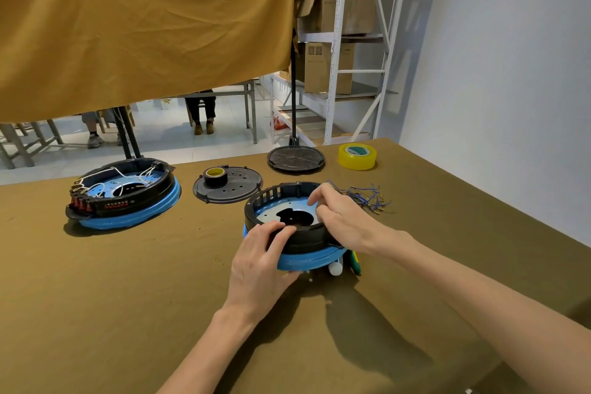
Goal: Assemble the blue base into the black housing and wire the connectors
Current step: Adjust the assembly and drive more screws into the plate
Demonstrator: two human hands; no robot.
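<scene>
Olive cloth covers the table (128,281). Centre, the black housing (289,201) sits on the blue base (307,261); left hand (259,262) grips its near rim, right hand (339,214) reaches inside, fingers curled, grip unclear. Seating looks underway; next, the loose wires (367,198) just right.

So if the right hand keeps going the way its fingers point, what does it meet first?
Probably the blue base inside the black housing: the right hand reaches over the rim, fingers pointing left and down. Depth is unclear.
</scene>
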